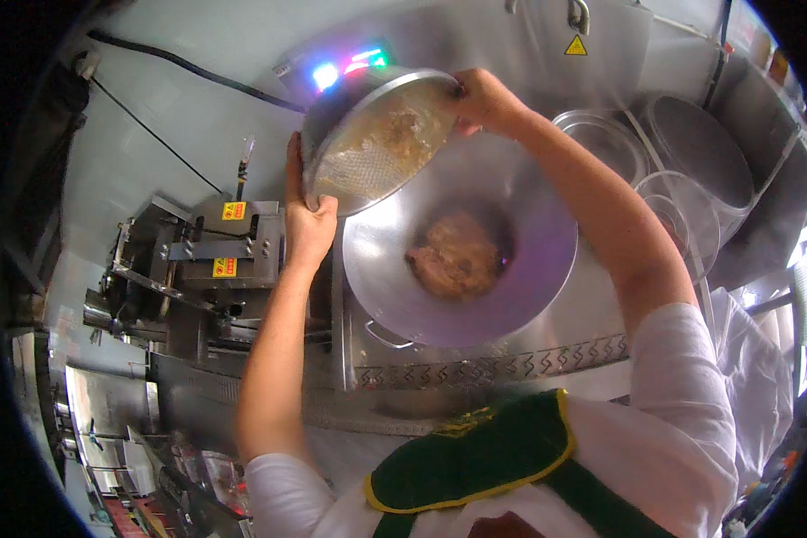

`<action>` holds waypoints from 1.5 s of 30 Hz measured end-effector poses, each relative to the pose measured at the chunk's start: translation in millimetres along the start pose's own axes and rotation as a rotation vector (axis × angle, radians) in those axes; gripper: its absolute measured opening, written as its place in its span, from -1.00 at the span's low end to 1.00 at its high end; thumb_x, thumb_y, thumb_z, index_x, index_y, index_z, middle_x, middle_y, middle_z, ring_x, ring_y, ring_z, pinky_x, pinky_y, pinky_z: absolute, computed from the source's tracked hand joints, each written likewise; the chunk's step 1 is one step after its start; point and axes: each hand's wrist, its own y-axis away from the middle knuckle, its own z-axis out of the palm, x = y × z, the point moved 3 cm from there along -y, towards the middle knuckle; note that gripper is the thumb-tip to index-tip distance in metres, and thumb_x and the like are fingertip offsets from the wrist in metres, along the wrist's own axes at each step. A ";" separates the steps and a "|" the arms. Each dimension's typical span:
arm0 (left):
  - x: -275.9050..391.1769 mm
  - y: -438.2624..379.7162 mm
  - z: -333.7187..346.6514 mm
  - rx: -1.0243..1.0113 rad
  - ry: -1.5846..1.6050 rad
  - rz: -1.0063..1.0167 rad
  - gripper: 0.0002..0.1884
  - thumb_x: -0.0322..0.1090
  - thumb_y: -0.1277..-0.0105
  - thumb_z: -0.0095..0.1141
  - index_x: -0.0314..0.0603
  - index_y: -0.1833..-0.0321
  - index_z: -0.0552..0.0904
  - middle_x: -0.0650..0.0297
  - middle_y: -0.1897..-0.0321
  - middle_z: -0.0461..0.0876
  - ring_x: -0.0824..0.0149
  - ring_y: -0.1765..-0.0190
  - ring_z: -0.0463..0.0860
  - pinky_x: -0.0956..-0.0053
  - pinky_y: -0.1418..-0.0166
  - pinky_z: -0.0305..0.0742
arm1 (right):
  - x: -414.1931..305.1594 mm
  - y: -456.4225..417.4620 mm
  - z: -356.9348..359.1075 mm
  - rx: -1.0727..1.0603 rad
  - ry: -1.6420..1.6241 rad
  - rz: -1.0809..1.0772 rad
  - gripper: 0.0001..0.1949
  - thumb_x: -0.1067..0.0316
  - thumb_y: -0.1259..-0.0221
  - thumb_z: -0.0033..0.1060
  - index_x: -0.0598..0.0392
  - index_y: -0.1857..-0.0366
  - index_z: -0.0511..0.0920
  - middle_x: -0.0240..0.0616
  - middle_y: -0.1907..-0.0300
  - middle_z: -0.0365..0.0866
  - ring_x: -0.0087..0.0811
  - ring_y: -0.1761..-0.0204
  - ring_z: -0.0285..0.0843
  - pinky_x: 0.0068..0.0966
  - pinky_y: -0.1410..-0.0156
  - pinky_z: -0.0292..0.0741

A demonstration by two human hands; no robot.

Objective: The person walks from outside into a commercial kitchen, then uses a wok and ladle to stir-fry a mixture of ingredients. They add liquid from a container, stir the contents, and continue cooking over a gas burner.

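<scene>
Both my hands hold a round metal pan (383, 148) by its rim, raised and tilted above a wide metal bowl. My left hand (313, 222) grips the near left edge, thumb over the rim; my right hand (487, 104) has the far right edge. Wet yellowish residue (403, 134) clings to the pan's inside, over a patterned, mesh-like surface. Below, the wide bowl (390, 296) rests on a steel counter, with a loop handle (387, 336) at its near left side. A brownish, moist food mass (460, 255) lies in its bottom; I cannot tell what food it is.
Left of the bowl stands a steel machine (222, 249) with yellow warning labels. Round, clear-looking containers (679, 222) and a large mesh-like round vessel (703, 151) are at the right. A pierced drain strip (491, 366) runs along the counter's near edge. Coloured lights (350, 66) glow behind the pan.
</scene>
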 end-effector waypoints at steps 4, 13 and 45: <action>7.4 7.2 -12.2 0.050 0.135 -0.281 -0.29 -0.60 -0.01 -0.08 -0.29 -0.36 0.19 0.06 -0.23 0.36 0.15 -0.26 0.39 0.37 -0.34 0.25 | -26.5 11.8 -13.9 0.049 0.055 -0.001 -0.72 0.25 -0.21 0.10 0.25 0.15 0.56 -0.30 0.48 0.60 -0.56 0.48 0.58 -0.55 0.32 0.56; -2.2 59.9 17.5 0.065 0.882 -0.803 -0.52 -0.48 -0.10 0.03 -0.25 -0.16 0.39 0.20 0.00 0.44 0.26 -0.03 0.48 0.27 0.03 0.54 | -25.4 88.6 -90.4 0.185 0.029 -0.152 -0.62 0.35 -0.08 0.22 0.07 -0.04 0.53 -0.25 0.31 0.65 -0.47 0.35 0.61 -0.44 0.21 0.55; 109.6 125.5 114.1 -0.192 1.413 -0.824 -0.70 -0.48 -0.03 -0.13 -0.72 0.27 0.44 -0.21 0.25 0.58 -0.21 0.12 0.60 -0.17 -0.04 0.56 | -580.4 314.1 -405.7 1.446 0.823 -1.474 -0.54 0.39 -0.26 -0.11 0.10 -0.27 0.23 0.12 -0.19 0.35 0.07 -0.22 0.30 -0.19 -0.30 0.28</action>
